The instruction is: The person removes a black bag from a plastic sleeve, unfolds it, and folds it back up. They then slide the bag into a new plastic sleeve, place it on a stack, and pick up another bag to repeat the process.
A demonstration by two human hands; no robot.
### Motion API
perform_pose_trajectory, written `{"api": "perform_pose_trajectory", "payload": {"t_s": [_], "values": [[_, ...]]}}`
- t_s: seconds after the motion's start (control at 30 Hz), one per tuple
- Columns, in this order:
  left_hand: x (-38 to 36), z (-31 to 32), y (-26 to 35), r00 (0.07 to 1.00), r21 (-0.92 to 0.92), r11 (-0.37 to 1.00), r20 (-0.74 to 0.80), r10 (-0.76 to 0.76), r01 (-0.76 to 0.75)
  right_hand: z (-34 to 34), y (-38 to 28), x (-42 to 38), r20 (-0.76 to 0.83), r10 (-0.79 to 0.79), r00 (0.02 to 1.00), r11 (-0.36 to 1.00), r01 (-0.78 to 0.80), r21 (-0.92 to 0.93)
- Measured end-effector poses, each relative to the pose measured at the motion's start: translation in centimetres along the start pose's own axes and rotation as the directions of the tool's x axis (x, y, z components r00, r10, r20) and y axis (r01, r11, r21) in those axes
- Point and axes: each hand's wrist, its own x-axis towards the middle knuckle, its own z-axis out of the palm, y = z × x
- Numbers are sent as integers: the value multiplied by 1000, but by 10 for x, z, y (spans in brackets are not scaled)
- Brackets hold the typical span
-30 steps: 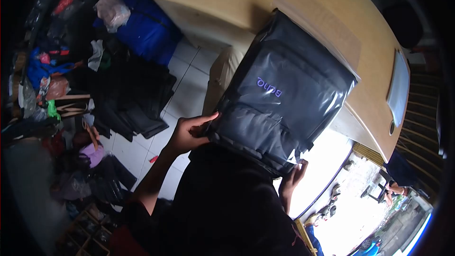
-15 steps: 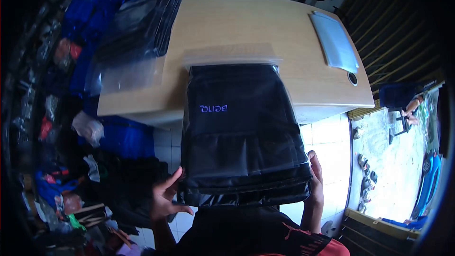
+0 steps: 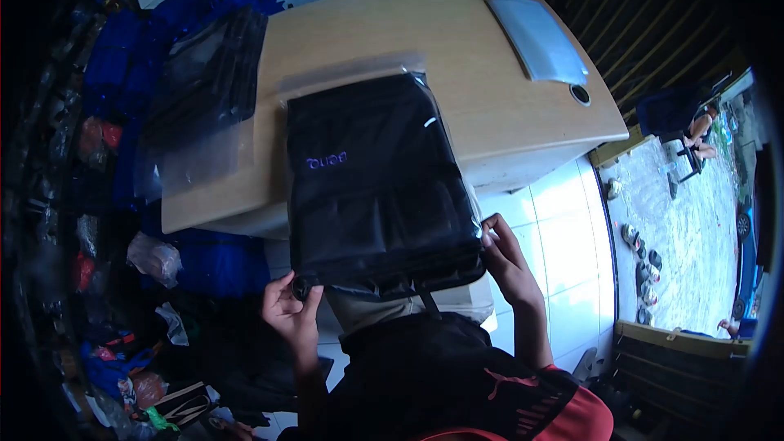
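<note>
A black folded fabric item (image 3: 367, 188) in a clear plastic bag bears a small purple "BenQ" print, which reads upside down from here. Its far end, with the bag's clear mouth strip (image 3: 351, 69), lies on the wooden desk; the near end sticks out over the desk's edge toward my body. My left hand (image 3: 294, 314) pinches the near left corner between thumb and fingers. At the near right corner, my right hand (image 3: 506, 261) grips the side edge, thumb and fingers closed on it, some fingers hidden.
On the desk (image 3: 351, 24), a stack of similar black packets (image 3: 208, 73) lies at left and flat translucent bags (image 3: 539, 37) at far right, near a cable hole (image 3: 579, 95). Blue bags and clutter fill the left floor. A person (image 3: 701, 131) sits outside at right.
My left hand has gone from spread fingers beside the packet to pinching its corner. The packet's near end is raised and turned slightly, and the view has rotated a little.
</note>
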Motion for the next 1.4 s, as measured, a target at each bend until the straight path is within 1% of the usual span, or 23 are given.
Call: {"api": "perform_pose_trajectory", "payload": {"t_s": [0.03,0.1,0.17,0.2,0.23,0.33,0.37,0.43,0.5,0.6,0.63,0.7,0.77,0.83,0.9,0.93,1.0,1.03,1.1,1.13,1.3,1.37,1.4], "values": [[-2,4,-2,999,60,998,-46,3,0,0,2,0,-10,-31,999,991,30,-127],[-4,6,-2,997,65,995,-40,-70,72,-5,14,4,30,-260,965,878,249,-408],[3,-2,3,1000,64,998,-9,9,-9,-8,11,-12,19,-182,983,912,176,-371],[4,-14,2,995,79,995,92,49,-57,-7,14,-22,55,-121,991,966,130,-221],[1,-18,3,994,79,996,102,40,-49,-5,16,-32,106,-66,992,995,74,-69],[-6,-32,10,920,87,952,245,-307,295,5,27,-39,-18,-12,1000,999,13,51],[-9,-24,16,918,92,949,242,-314,301,9,31,-39,-84,-15,996,992,26,127],[-13,7,35,892,-163,948,412,-186,273,11,26,-33,-168,-19,986,971,59,232],[-18,8,29,926,-104,972,342,-163,209,19,11,-36,-192,-57,980,949,113,295],[-15,2,19,968,91,992,243,66,-90,27,-3,-43,-178,-92,980,952,139,272],[-15,4,17,970,91,991,229,78,-101,25,-3,-39,-161,-102,982,952,143,270],[-11,18,16,998,-33,999,43,-41,42,20,5,-31,-125,-105,987,984,122,132],[-4,30,2,999,-41,998,4,-46,46,18,14,-8,-136,-108,985,984,125,128],[8,41,-14,994,-43,993,-38,-107,106,14,21,21,-135,-202,970,979,201,-22],[28,58,-14,996,-101,994,-76,37,-45,17,20,29,-125,-253,959,966,242,-95],[34,61,-9,996,-105,993,-75,50,-58,19,17,33,-123,-302,945,951,290,-102],[43,70,2,966,39,994,-235,105,-99,22,10,32,-131,-354,926,934,342,-103],[46,76,4,970,23,995,-224,98,-96,20,12,30,-111,-344,932,937,334,-100],[52,84,1,925,87,980,-325,197,-178,18,16,23,-52,-328,943,944,325,-54],[57,84,-6,893,221,957,-366,261,-189,17,19,20,-31,-307,951,950,305,-60],[58,85,-21,904,285,940,-325,279,-187,14,46,22,-123,-288,950,955,275,-113],[55,78,-29,943,107,964,-207,260,-242,12,50,25,-150,-303,941,947,279,-160],[54,73,-32,946,107,965,-199,256,-239,13,45,28,-179,-401,899,890,335,-310]]}}
